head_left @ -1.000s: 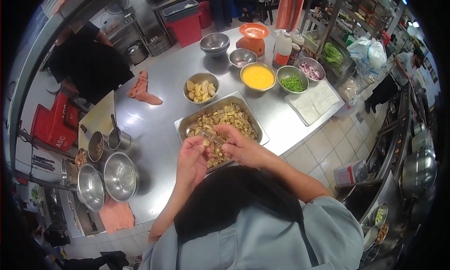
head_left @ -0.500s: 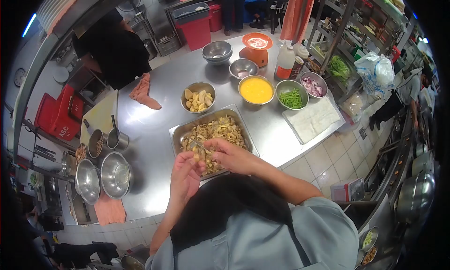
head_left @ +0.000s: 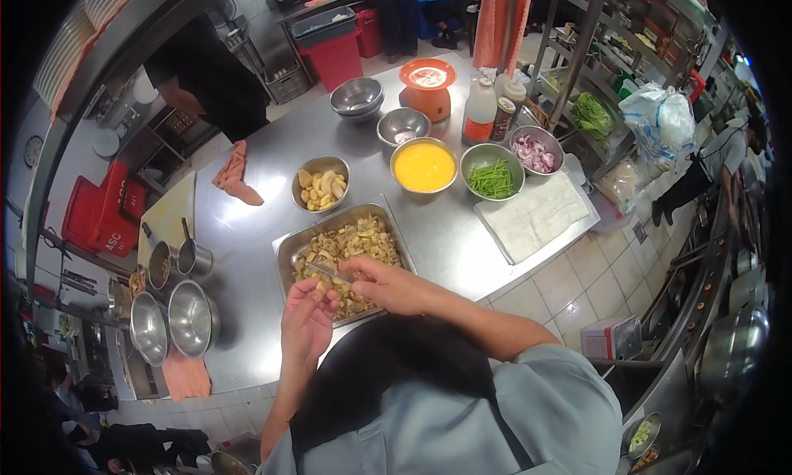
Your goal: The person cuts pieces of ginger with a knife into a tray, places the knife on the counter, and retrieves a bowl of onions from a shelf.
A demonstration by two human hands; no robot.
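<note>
Both hands are over a rectangular steel tray (head_left: 402, 227) filled with cut yellowish-brown food pieces (head_left: 356, 240). My right hand (head_left: 381, 285) is closed around a small knife (head_left: 328, 271), its blade pointing left across the tray. My left hand (head_left: 304, 322), fingers pinched together, holds a small yellowish food piece (head_left: 323, 287) close beneath the blade. I cannot tell whether the blade touches it. Just beyond the tray stands a steel bowl (head_left: 299, 196) of larger pale-yellow chunks (head_left: 322, 190).
Across the steel table stand a bowl of yellow liquid (head_left: 424, 165), bowls of chopped greens (head_left: 491, 179) and sliced purple onion (head_left: 532, 155), and an orange scale (head_left: 426, 103). A white cloth (head_left: 532, 215) lies right. Steel bowls (head_left: 191, 318) and pots stand left. A person in black (head_left: 206, 79) is opposite.
The view has shifted, so the table things appear further left. Both hands stay over the tray, with the knife and food piece still held.
</note>
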